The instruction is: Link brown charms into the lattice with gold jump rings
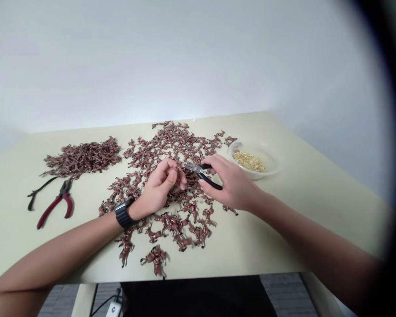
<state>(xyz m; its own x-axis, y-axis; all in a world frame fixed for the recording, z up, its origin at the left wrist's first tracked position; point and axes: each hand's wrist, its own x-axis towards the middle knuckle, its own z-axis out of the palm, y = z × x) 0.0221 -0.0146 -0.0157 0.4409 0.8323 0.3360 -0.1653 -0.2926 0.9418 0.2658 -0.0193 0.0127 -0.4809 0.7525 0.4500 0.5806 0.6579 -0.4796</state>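
Observation:
My right hand (229,182) is closed around the black handles of a pair of pliers (208,176), whose metal jaws point left. The jaw tips come close to the fingers of my left hand (163,182). Those fingers are pinched on a small reddish-brown piece, mostly covered by the fingertips; it looks like one of the animal figurines. Below and around both hands spreads a loose heap of brown animal figurines (185,224) with dark feet. Whether the jaws touch the held piece cannot be made out.
Red-handled pliers (54,204) and a thin black tool (39,191) lie at the left. Behind them sits a denser figurine pile (82,156). A clear plastic bowl (272,169) with small gold pieces (250,161) stands right. The pale table (251,251) meets a wall behind.

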